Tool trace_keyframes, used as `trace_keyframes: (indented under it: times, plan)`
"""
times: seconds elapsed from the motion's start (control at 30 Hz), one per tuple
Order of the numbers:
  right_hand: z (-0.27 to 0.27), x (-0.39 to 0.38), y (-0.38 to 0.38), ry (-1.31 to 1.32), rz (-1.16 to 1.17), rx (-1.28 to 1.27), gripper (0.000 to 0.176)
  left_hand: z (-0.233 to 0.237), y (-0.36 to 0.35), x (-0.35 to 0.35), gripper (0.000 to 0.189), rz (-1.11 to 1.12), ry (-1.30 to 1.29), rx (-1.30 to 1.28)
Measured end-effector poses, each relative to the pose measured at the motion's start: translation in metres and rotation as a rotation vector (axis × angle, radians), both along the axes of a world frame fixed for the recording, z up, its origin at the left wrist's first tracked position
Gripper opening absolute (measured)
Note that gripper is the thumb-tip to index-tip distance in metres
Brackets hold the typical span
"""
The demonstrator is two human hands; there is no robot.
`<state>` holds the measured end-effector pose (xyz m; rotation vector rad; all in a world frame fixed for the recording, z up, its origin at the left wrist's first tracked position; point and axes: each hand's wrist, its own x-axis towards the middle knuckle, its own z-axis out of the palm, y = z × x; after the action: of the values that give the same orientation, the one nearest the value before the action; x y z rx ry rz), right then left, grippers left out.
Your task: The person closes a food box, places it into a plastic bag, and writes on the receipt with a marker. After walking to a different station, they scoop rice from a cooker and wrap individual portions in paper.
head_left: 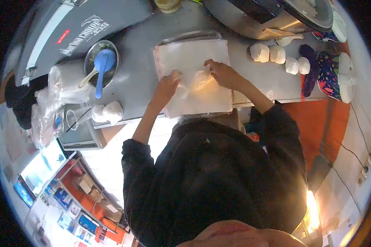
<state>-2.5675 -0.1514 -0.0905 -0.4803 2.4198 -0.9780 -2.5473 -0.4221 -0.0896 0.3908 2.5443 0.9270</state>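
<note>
A stack of white paper sheets (196, 101) lies on the grey counter in front of me. Over its middle is a small translucent wrapped thing (198, 80), its contents unclear. My left hand (169, 85) is at the left side of it, fingers bent and pinched together at its edge. On the other side, my right hand (222, 74) has its thumb and fingers curled near the wrapping's upper right edge. Blur hides exactly what the fingertips grip.
A bowl (89, 61) with a blue ladle (104, 61) stands left, beside clear plastic bags (66, 84). White wrapped bundles lie at left (112, 112) and right (259, 52). A large cooker (251, 20) and patterned mitts (329, 74) are at the right.
</note>
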Motion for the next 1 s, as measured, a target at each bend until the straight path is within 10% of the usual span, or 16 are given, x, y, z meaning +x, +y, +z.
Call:
trace_keyframes:
  times: [0.27, 0.33, 0.5, 0.7, 0.8, 0.9, 1.0]
  plan:
    - [-0.008, 0.027, -0.007, 0.236, -0.062, -0.077, 0.031, -0.001, 0.021, -0.003, 0.012, 0.003, 0.486, 0.285]
    - [-0.021, 0.037, -0.002, 0.046, -0.15, -0.201, 0.03, 0.008, 0.029, 0.006, 0.013, 0.324, -0.207, 0.493]
    - [-0.042, 0.05, 0.001, 0.093, -0.163, -0.184, 0.046, -0.026, 0.064, 0.011, 0.023, 0.59, -0.497, 0.731]
    - [-0.04, 0.047, 0.005, 0.266, -0.078, -0.172, 0.045, -0.046, 0.067, 0.009, 0.034, 0.524, 0.626, 0.142]
    - [-0.027, 0.048, 0.001, 0.321, -0.316, -0.307, 0.035, -0.058, 0.073, 0.042, 0.041, 0.41, 0.061, 0.266]
    - [0.013, 0.061, 0.001, 0.088, -0.533, -0.344, 0.028, -0.021, 0.097, 0.049, 0.042, 0.378, 0.184, 0.253]
    - [0.013, 0.08, 0.001, 0.02, -0.559, -0.877, 0.019, 0.001, 0.119, 0.045, 0.046, 0.838, -0.459, 1.125]
